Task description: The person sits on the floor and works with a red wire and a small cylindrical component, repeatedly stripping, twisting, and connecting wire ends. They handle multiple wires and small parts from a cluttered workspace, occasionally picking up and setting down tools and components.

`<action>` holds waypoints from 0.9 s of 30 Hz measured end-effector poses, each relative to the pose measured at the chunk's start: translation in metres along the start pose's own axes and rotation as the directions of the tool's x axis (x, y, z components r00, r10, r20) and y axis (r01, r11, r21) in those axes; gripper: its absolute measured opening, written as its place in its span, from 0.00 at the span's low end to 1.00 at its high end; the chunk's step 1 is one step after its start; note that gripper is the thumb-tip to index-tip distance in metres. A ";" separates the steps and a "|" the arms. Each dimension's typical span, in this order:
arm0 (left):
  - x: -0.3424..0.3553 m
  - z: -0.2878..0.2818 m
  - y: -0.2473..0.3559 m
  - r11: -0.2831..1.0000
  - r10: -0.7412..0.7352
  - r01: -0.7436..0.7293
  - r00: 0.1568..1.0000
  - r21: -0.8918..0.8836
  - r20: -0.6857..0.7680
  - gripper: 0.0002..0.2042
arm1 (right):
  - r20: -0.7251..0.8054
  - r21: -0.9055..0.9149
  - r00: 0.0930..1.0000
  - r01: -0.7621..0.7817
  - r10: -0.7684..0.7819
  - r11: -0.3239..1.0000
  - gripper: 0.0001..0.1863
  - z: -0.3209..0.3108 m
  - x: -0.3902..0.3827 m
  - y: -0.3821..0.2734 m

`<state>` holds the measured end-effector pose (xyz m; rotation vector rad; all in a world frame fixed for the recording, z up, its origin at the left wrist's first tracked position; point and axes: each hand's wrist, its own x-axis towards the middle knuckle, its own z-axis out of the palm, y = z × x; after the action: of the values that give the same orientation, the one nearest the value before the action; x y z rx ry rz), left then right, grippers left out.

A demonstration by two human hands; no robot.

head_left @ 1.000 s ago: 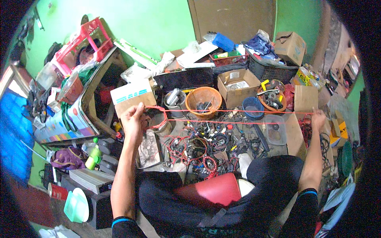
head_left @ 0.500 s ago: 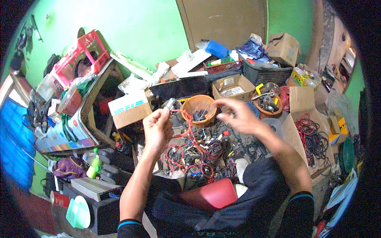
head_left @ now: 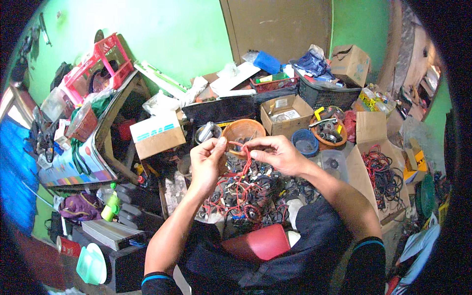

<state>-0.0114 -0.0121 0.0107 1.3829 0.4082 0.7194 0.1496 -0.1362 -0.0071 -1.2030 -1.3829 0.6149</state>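
Just in front of the orange basket, my two hands work close together on a red wire (head_left: 245,160). My left hand (head_left: 206,162) is closed, thumb against forefinger, at the wire's left end. Fingers of my right hand (head_left: 280,155) pinch the looped, bunched part, and strands hang from it toward the pile below. That tangled pile of wires and small parts (head_left: 250,189) lies before my lap, with red, black and white pieces mixed. The orange basket (head_left: 244,129) with small parts in it stands behind my hands. Beside it, a small bowl holds silver cylinders (head_left: 210,131).
A cardboard box (head_left: 286,114) and a blue basket (head_left: 305,141) stand beyond my right hand. At right, an opened carton (head_left: 366,169) holds red and black cables (head_left: 381,172). A white-topped carton (head_left: 157,135) sits left. A red seat-like thing (head_left: 260,243) is at my lap.
My right hand has come left and down from above the orange basket and now grips the red wire. My left hand has shifted slightly right, nearer to it.
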 end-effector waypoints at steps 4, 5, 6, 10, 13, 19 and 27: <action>0.006 -0.001 -0.002 0.993 -0.073 0.063 0.992 0.095 0.103 0.12 | -0.039 -0.064 0.995 -0.091 0.088 0.994 0.11 -0.014 -0.002 0.007; 0.007 -0.001 -0.002 0.982 -0.071 0.052 0.992 0.179 0.105 0.12 | -0.075 -0.073 0.988 -0.137 0.132 0.988 0.10 -0.020 -0.001 0.007; 0.008 -0.001 -0.001 0.965 -0.074 0.044 0.992 0.260 0.107 0.12 | -0.064 0.110 0.992 -0.097 0.104 0.989 0.12 -0.027 -0.002 0.004; 0.028 -0.048 -0.009 0.879 0.074 -0.085 0.996 0.470 0.042 0.11 | -0.278 0.598 0.946 0.033 0.169 0.801 0.11 -0.059 -0.005 -0.012; 0.034 -0.093 -0.009 0.887 0.150 -0.071 0.979 0.456 -0.141 0.12 | -0.580 0.579 0.765 0.146 0.280 0.802 0.10 -0.111 -0.029 -0.040; 0.006 -0.178 0.006 0.827 0.234 0.032 0.888 0.561 -0.395 0.12 | -0.941 -0.024 0.317 -0.403 0.115 0.915 0.19 -0.289 -0.183 0.015; -0.004 -0.136 0.013 0.919 0.121 0.013 0.942 0.394 -0.314 0.14 | -0.715 -0.698 0.599 -0.601 -0.360 0.389 0.17 -0.296 -0.204 0.065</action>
<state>-0.1059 0.0861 0.0004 1.6557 0.8204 0.9605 0.4127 -0.3787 -0.0825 -2.1609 -0.6872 -0.8068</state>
